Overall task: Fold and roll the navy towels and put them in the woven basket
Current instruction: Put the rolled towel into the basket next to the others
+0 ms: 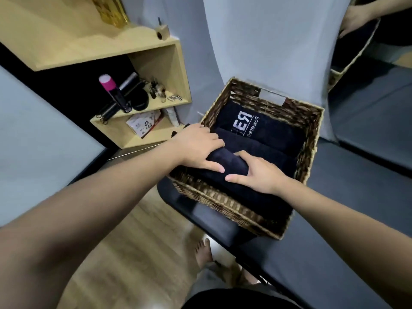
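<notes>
Head view: I see my left hand (pixel 196 148) and right hand (pixel 256 172) both curled around a rolled navy towel (pixel 225 162), holding it inside the brown woven rectangular basket (pixel 223 201), which sits on the grey padded worktop (pixel 334 253). More rolled navy towels (pixel 263 134) lie behind, touching.

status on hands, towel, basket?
Left hand and right hand each have a grip on the rolled towel, lowering it into the basket. Other towels already inside. Nothing in the way.
</notes>
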A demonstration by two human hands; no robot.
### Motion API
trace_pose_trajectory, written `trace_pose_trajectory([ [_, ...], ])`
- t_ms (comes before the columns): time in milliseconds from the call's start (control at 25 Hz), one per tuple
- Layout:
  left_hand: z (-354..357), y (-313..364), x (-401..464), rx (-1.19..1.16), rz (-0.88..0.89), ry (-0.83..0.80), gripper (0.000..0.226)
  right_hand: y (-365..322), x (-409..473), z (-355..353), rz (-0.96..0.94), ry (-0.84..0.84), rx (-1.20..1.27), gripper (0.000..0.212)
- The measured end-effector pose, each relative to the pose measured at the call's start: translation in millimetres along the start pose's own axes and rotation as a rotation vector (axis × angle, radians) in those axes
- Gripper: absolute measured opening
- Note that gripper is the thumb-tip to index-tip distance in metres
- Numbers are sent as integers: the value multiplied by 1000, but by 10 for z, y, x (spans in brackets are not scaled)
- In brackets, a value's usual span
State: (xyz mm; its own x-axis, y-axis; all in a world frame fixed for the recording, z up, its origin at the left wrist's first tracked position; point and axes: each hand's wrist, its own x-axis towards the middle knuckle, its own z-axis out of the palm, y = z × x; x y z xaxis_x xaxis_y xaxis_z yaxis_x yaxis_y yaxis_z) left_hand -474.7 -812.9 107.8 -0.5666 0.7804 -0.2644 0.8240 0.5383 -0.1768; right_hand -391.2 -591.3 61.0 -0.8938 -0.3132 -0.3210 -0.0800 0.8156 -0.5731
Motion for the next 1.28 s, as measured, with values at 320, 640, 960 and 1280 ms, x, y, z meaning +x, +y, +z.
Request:
trace_pose_trajectory([
  [320,572,361,144,-74,67,-139,97,215,6,327,86,-79,-241,94],
  [640,828,411,299,-234,113,-424,87,260,64,727,139,-88,-321,88],
  [960,870,358,312,-376,119,-543,66,364,35,824,178,-251,-24,85],
  [1280,1011,404,382,-397,97,-665,64,430,-70,799,207,-401,-273,89],
])
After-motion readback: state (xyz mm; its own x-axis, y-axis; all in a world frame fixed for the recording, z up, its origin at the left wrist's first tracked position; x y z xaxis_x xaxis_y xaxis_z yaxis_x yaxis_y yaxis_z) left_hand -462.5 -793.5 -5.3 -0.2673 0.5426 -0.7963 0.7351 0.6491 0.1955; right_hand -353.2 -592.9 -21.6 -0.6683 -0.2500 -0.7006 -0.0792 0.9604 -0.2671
